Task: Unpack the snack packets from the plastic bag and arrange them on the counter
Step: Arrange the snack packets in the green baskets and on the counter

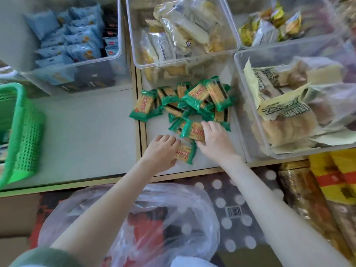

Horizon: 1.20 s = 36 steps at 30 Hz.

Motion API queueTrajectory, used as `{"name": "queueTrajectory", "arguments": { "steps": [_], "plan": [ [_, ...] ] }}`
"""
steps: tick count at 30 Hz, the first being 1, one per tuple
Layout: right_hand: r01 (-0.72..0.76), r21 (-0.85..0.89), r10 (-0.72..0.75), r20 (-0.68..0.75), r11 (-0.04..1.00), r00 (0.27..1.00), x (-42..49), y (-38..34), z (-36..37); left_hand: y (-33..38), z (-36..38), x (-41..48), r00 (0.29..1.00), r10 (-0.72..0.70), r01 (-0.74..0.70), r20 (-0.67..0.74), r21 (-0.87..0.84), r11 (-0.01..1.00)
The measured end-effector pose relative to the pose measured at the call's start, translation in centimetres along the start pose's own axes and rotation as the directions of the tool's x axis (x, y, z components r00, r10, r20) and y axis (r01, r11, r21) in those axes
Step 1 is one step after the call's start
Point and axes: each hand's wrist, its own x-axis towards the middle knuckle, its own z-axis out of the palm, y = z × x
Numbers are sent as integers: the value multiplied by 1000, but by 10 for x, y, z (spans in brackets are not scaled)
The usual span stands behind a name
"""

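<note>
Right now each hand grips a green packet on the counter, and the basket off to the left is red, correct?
Not quite: the head view shows the basket to the left is green, not red. The rest holds: the left hand and right hand each grip one of the green packets on the counter.

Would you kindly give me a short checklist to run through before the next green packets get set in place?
1. The left hand grips the near packet: ok.
2. The right hand grips the second packet: ok.
3. Bare counter free left of the pile: ok.
4. Packets lined up neatly: not ok, the pile is a loose heap.
5. The plastic bag emptied: cannot tell, its contents are blurred.
</note>
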Motion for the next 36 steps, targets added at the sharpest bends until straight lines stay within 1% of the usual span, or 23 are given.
{"name": "queueTrajectory", "arguments": {
  "steps": [4, 6, 9, 13, 15, 17, 19, 22, 24, 26, 27, 29, 32, 34, 36],
  "plan": [
    [16, -99, -1, 154, 995, 988, 35, -22, 14, -6, -4, -6, 1000, -22, 22, 6, 51, 998],
    [3, -115, 21, 207, 993, 978, 43, -27, 15, -13, -6, -19, 999, -46, 45, 11, 67, 997],
    [-35, -115, 60, 221, 993, 973, 46, -40, 13, -36, -11, -48, 992, -68, 72, -110, 33, 997],
    [-66, -154, 101, 227, 986, 969, 32, -75, 5, -74, -22, -95, 958, -117, 113, -263, -32, 993],
    [-54, -99, 71, 176, 994, 982, 21, -106, 2, -100, -24, -118, 935, -150, 135, -321, -70, 988],
    [2, -23, -1, 78, 1000, 997, 12, -152, -3, -129, -25, -144, 907, -177, 152, -382, -95, 984],
    [66, 7, -66, -30, 998, 997, 14, -207, -8, -162, -26, -174, 872, -205, 171, -444, -117, 978],
    [72, 33, -67, -138, 997, 988, 30, -292, -14, -217, -34, -233, 820, -258, 205, -511, -158, 966],
    [80, 97, -60, -197, 992, 979, 46, -350, -11, -263, -35, -279, 779, -296, 248, -553, -162, 955],
    [118, 178, -75, -232, 977, 970, 63, -409, -1, -313, -30, -322, 745, -341, 300, -574, -169, 939],
    [143, 205, -96, -224, 968, 970, 73, -437, 7, -339, -26, -342, 734, -375, 335, -566, -178, 925],
    [196, 226, -154, -191, 954, 969, 95, -492, 29, -393, -12, -381, 723, -477, 436, -500, -205, 876],
    [197, 227, -176, -109, 954, 978, 122, -533, 59, -445, 7, -401, 723, -608, 558, -329, -242, 794],
    [175, 201, -174, -21, 964, 985, 140, -558, 80, -477, 24, -401, 738, -637, 600, -222, -215, 771],
    [149, 167, -157, 38, 975, 987, 154, -572, 97, -496, 41, -392, 767, -620, 593, -165, -187, 783]
  ]
}}
